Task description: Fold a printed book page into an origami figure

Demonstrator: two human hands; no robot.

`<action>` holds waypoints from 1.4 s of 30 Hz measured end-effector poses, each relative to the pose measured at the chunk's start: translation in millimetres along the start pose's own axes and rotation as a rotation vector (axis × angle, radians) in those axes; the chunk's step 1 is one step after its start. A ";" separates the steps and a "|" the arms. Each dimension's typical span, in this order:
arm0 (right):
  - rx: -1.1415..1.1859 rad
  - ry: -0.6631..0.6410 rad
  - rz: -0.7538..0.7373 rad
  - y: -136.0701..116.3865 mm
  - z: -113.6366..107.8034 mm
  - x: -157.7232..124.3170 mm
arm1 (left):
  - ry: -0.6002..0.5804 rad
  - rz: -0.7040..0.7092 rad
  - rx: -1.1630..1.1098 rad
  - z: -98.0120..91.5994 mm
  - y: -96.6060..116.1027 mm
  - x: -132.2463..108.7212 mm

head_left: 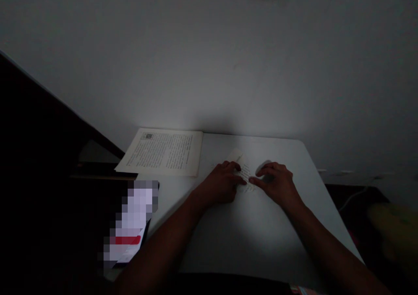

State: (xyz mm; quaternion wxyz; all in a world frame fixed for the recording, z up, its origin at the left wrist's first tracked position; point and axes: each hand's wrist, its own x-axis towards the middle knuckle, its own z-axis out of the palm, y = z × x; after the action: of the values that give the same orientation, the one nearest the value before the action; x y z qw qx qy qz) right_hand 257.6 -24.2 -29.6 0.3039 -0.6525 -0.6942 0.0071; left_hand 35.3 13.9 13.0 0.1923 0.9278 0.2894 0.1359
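A small folded piece of printed paper lies on the white table between my hands, its pointed end toward the wall. My left hand holds it from the left, with bent fingers and the thumb on its surface. On the other side, my right hand is curved, with a gap between its thumb and fingers. The right thumb tip touches or nearly touches the paper's right edge; the dim light leaves this unclear.
Printed sheets rest at the table's back left corner, overhanging its edge. A phone with a blurred screen lies at the left edge. The pale wall rises directly behind. A yellowish cloth-like thing shows at right.
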 end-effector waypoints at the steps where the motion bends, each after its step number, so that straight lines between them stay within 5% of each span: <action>1: -0.002 0.005 0.001 -0.4 0.1 0.9 | 0.002 -0.001 -0.002 0.2 0.0 0.2; 32: -0.075 0.060 0.093 -11.7 28.3 71.6 | -0.050 0.007 0.041 -1.2 -3.4 -0.2; 37: 0.056 0.128 0.101 -11.7 28.7 71.3 | -0.038 0.017 0.075 -0.8 -0.9 -2.4; 42: 0.207 0.092 0.045 -23.1 5.9 49.3 | -0.019 0.001 0.154 0.8 12.9 -0.8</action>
State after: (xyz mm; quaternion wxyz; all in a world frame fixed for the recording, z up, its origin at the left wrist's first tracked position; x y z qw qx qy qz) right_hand 236.0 19.5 -4.6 0.4010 -0.6327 -0.6601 0.0554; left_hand 41.3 3.4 17.8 0.1231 0.9412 0.2968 0.1045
